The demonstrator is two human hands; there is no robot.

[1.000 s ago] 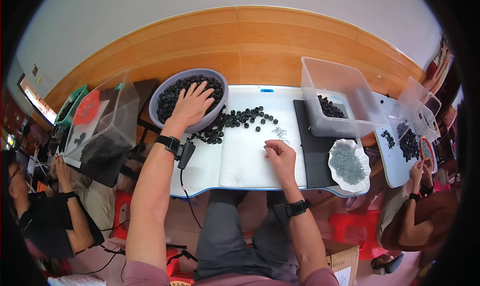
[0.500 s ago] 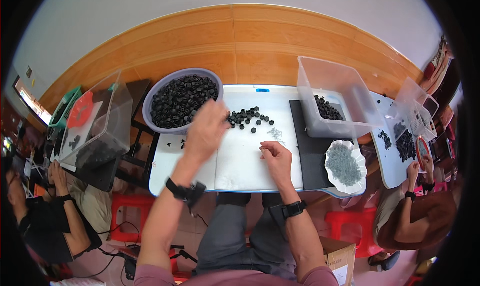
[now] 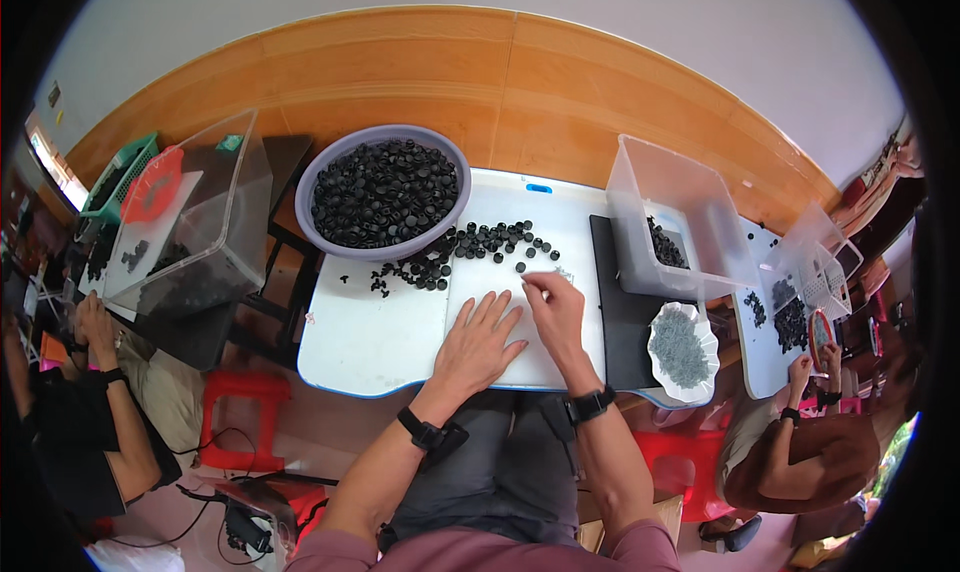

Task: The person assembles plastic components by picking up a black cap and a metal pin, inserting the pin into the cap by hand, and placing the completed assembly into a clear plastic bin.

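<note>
My left hand [image 3: 480, 342] lies palm down on the white table mat [image 3: 470, 374], fingers spread, with nothing in it. Just right of it, my right hand [image 3: 556, 317] has thumb and fingertips pinched together; whatever is between them is too small to make out. Loose round black caps [image 3: 490, 238] lie scattered beyond both hands. A little pile of thin clear pieces [image 3: 564, 273], partly hidden, sits by the right fingertips. Smaller black parts [image 3: 380, 282] lie to the left, below a grey-purple basin [image 3: 304, 207] heaped with black caps.
On the right, a clear plastic bin [image 3: 640, 172] with black parts stands on a black board [image 3: 622, 342]. Near it is a white fluted dish [image 3: 708, 374] of grey-clear pieces. Another clear bin [image 3: 235, 212] stands far left. People sit working at both sides.
My left hand has come down from beside the basin onto the mat. More black caps and small parts now show in front of the basin. The right hand stays pinched; the whole view has shifted slightly.
</note>
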